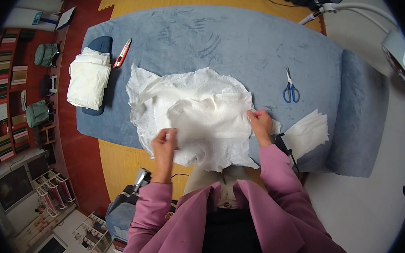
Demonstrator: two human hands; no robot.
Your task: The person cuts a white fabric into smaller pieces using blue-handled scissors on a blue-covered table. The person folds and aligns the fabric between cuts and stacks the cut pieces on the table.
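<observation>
White cloth point(213, 113), thin and rumpled, lies spread over the near middle of the blue-grey plush bed point(247, 44), its near edge reaching the bed's near side, with a raised fold across its centre. 2 forearms in pink sleeves point(280, 168) come in from the near side. The left hand point(164, 147) stands at the cloth's near left part, wrist up from the near edge and fingers curled; the right hand point(261, 125) leans in toward the left at the cloth's right edge, knuckles up.

Counted on the bed: 1 spread cloth, 1 pair of scissors, 1 cutter, 1 folded white stack and 1 fanned white piece.

The right hand is closed to a pinch, thumb and forefinger on the cloth's right edge. The left hand is nearly closed, its fingertips at the fold; blur hides whether it grips, so I cannot tell.

Farther right, the fanned white piece point(309, 132) lies just beyond the right wrist, and the blue-handled scissors point(290, 84) lie on the far side of it, tips pointing far. At left, the folded white stack point(88, 84) rests on a dark blue cushion point(105, 45), with the red cutter point(122, 53) near its far right corner.
</observation>
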